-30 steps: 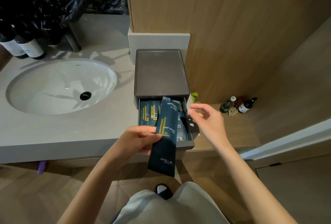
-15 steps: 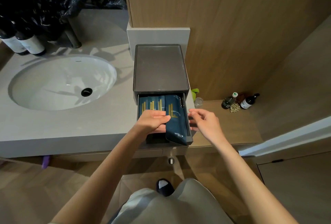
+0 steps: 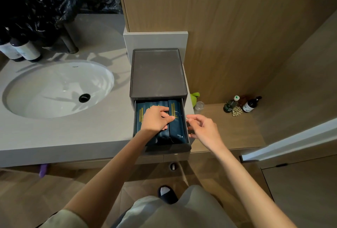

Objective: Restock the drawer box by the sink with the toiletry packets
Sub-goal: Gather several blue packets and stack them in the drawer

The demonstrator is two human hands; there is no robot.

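The rightmost dark blue packet (image 3: 176, 122) reads "LIGHT" near its top and "DENTAL" lower down.

— Left hand (image 3: 156, 119)?
— Reaching forward on a bare, nearly straight forearm, palm down, fingers (image 3: 168, 118) bent and spread, pointing to the right, thumb tucked under.
— Gripping anything?
— Cannot tell; pressing flat rather than pinching.
— Right hand (image 3: 203, 129)?
— Hanging just beside the left, apart from it, wrist cocked, palm turned left, fingers loosely curled and parted, nothing between them.
— Arms crossing?
— No, running side by side, both sleeveless to the elbow.
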